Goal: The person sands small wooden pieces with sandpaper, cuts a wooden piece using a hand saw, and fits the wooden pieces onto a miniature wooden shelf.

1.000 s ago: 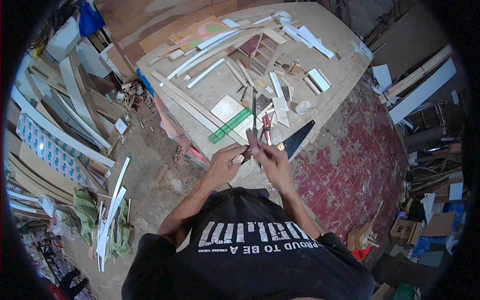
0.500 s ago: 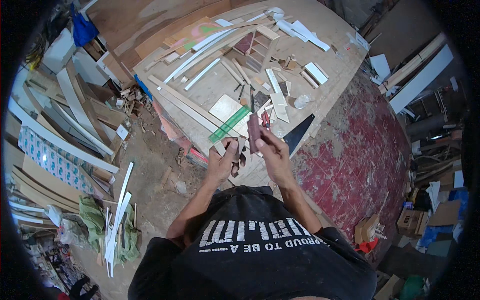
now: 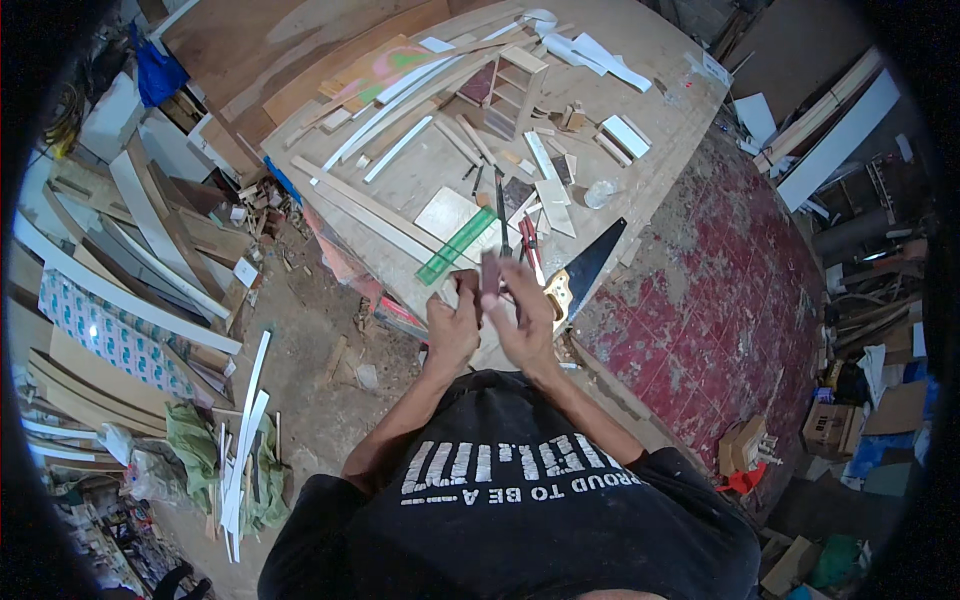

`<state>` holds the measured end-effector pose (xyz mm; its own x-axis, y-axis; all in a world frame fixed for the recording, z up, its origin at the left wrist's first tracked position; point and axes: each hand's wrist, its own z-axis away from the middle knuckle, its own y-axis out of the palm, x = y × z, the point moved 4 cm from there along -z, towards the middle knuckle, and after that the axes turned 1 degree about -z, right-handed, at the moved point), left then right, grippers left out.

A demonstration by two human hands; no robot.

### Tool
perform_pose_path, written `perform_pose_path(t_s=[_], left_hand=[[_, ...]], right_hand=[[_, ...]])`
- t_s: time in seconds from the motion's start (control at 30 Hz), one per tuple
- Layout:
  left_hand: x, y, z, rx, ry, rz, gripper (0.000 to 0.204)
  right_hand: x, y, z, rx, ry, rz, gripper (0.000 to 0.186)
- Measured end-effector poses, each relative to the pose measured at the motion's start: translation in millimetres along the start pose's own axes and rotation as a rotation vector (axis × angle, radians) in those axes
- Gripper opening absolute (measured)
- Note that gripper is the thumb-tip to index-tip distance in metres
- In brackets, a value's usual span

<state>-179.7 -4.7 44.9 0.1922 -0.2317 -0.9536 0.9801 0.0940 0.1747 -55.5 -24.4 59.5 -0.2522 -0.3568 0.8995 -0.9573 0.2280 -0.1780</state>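
My left hand is closed on small wood pieces, pale and dark brown, partly hidden by the fingers. Just right of it, my right hand grips a reddish-brown block, blurred and held upright. Beyond both, a green ruler lies diagonally over a pale board. A long dark tool and red-handled hand tools lie above my hands. A handsaw with a brass-coloured handle rests at the table's right edge. Whether the held pieces touch is unclear.
The worktable carries many strips and offcuts, a small wooden rack and a clear plastic container. Curved boards lean at the left, white strips stand lower left, and more boards lean at the right.
My right hand with the reddish block has moved left over the past half second, closer to my left hand. Since a second ago, my left hand's grip on the wood pieces has turned more upright.
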Motion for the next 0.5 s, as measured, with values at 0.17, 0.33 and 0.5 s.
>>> perform_pose_path(t_s=[0.17,0.33,0.5], left_hand=[[5,0,-8,0.027,0.097,0.096,0.023],[7,0,-7,0.056,0.05,0.035,0.024],[-8,9,-2,0.138,0.055,-0.031,0.023]], right_hand=[[-6,-10,0,0.011,0.031,-0.022,0.043],[-4,-4,13,0.07,-0.14,0.226,0.046],[-8,-12,-13,-0.068,-0.066,0.077,0.048]])
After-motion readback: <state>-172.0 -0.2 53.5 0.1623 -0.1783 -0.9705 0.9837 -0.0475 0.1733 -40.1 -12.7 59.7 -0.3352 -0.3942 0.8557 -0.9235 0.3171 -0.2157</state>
